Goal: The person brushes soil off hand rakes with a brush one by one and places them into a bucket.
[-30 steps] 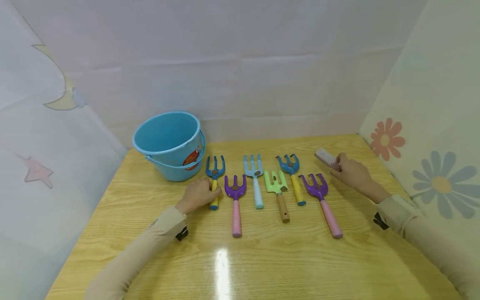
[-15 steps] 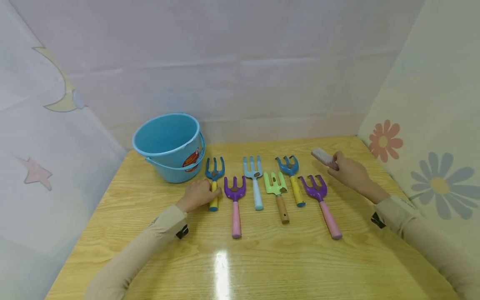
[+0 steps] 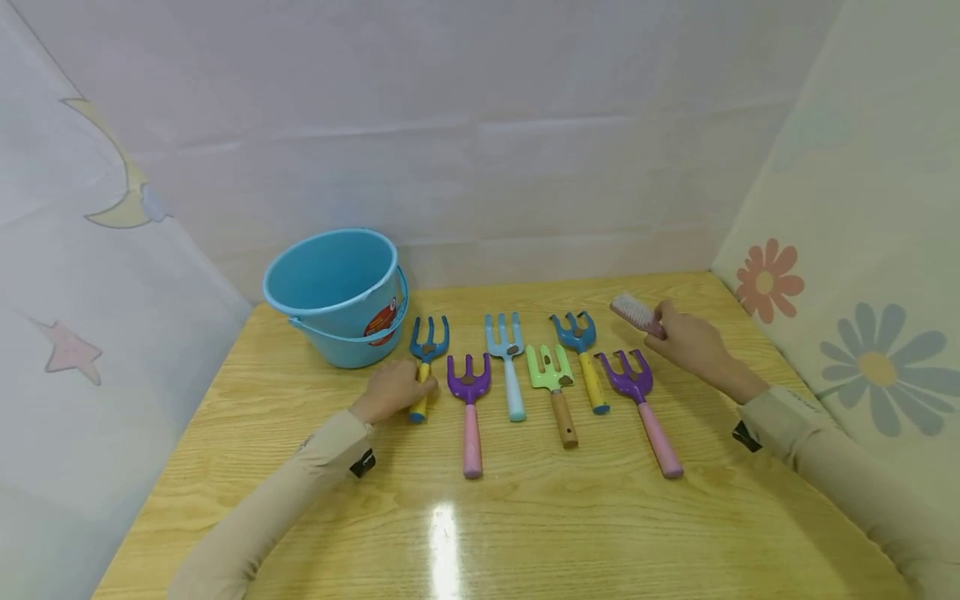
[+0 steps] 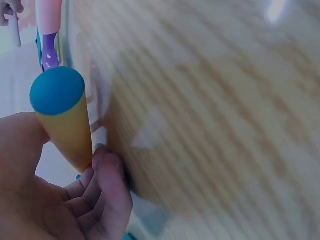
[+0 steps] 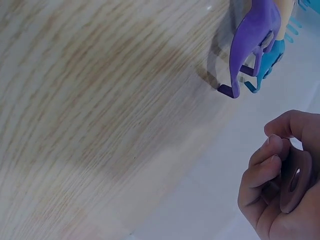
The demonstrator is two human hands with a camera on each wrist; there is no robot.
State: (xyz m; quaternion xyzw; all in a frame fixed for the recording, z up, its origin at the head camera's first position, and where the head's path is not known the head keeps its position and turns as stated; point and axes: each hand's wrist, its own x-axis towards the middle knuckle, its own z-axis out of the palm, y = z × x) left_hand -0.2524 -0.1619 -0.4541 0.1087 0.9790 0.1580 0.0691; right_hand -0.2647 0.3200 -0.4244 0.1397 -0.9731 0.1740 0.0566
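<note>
My left hand (image 3: pixel 390 390) grips the yellow handle of a blue three-pronged hand fork (image 3: pixel 430 348), its blue end cap (image 4: pixel 57 91) sticking out past the thumb in the left wrist view. A brown patch shows on the fork's head. At the right, my right hand (image 3: pixel 692 346) holds a scrubbing brush (image 3: pixel 636 313) above the table, pale bristles pointing left. The right wrist view shows the fingers curled round the brush's brownish handle (image 5: pixel 296 181), which has a slot; its bristle end is hidden there.
A blue bucket (image 3: pixel 330 312) stands behind my left hand. Lying in a row are a purple fork (image 3: pixel 471 425), a light blue fork (image 3: pixel 513 387), a green fork (image 3: pixel 558 392), a blue rake (image 3: pixel 591 375) and a purple rake (image 3: pixel 652 417), several with brown patches. Cloth walls (image 3: pixel 480 183) border the table.
The fork's handle end has swung slightly left with my left hand, tilting the fork. My right hand has carried the brush a little to the left.
</note>
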